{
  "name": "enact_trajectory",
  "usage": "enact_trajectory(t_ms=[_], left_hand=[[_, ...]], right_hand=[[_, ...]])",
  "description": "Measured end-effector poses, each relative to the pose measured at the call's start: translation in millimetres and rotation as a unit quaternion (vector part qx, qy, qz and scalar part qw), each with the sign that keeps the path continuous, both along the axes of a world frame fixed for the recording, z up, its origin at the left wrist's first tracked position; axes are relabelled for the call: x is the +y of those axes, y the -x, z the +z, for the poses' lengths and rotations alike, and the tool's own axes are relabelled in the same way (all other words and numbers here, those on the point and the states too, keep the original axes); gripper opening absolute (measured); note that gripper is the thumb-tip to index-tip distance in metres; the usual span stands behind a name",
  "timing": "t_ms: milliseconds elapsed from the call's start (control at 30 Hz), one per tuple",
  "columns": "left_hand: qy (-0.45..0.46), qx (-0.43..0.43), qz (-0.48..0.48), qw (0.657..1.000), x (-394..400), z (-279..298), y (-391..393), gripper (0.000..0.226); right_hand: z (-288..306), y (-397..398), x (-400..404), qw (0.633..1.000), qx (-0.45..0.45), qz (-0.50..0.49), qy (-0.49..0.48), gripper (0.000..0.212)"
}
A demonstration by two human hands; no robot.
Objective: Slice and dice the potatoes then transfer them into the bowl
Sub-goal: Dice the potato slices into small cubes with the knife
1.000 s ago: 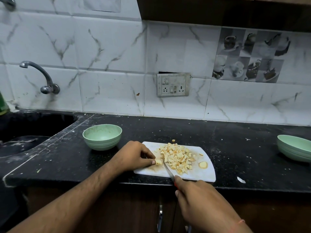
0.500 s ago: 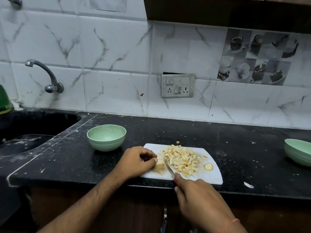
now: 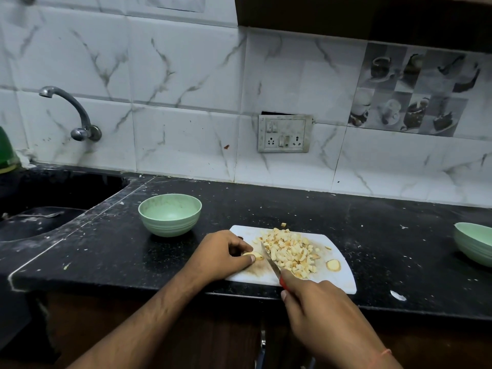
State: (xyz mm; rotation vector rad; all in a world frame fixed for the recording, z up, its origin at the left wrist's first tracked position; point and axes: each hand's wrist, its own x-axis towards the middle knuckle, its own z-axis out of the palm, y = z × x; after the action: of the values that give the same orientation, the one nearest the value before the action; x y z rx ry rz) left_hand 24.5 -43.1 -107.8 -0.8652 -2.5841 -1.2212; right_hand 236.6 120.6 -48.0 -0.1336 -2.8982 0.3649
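Observation:
A white cutting board [image 3: 343, 278] lies at the counter's front edge. On it sits a heap of diced potato [image 3: 288, 249], with one round slice [image 3: 333, 265] apart to the right. My left hand [image 3: 222, 255] pinches a small potato piece [image 3: 254, 255] at the board's left end. My right hand [image 3: 316, 310] grips a red-handled knife [image 3: 270, 262], its blade lying just right of that piece, between it and the heap. An empty pale green bowl [image 3: 169, 218] stands on the counter left of the board.
A second green bowl [image 3: 474, 243] sits at the right edge of the black counter [image 3: 372, 235]. A dark sink [image 3: 40, 206] with a wall tap [image 3: 77, 115] lies to the left. A white scrap [image 3: 398, 296] lies near the counter's front edge.
The knife blade has shifted slightly against the small piece while my left hand keeps pinching it. The camera has moved a little, so the scene sits further right.

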Motion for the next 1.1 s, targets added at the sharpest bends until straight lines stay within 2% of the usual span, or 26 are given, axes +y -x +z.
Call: enact_trajectory(t_ms=[233, 433, 667, 900, 1100], left_hand=[[-0.007, 0.004, 0.027, 1.0, 6, -2, -1, 0.018], [0.015, 0.004, 0.041, 0.999, 7, 0, 0, 0.019], [0.026, 0.012, 0.04, 0.999, 6, 3, 0, 0.02], [0.027, -0.005, -0.007, 1.0, -6, 7, -1, 0.014], [0.003, 0.004, 0.003, 1.0, -9, 5, -3, 0.015]], right_hand=[[-2, 24, -13, 0.999, -0.02, 0.007, -0.031, 0.049], [-16, 54, -17, 0.998, -0.034, -0.003, -0.05, 0.053], [-7, 26, -1, 0.992, -0.049, 0.026, -0.116, 0.052], [10, 20, 0, 0.997, -0.019, 0.03, -0.074, 0.049], [-3, 48, -17, 0.997, -0.02, 0.032, -0.068, 0.045]])
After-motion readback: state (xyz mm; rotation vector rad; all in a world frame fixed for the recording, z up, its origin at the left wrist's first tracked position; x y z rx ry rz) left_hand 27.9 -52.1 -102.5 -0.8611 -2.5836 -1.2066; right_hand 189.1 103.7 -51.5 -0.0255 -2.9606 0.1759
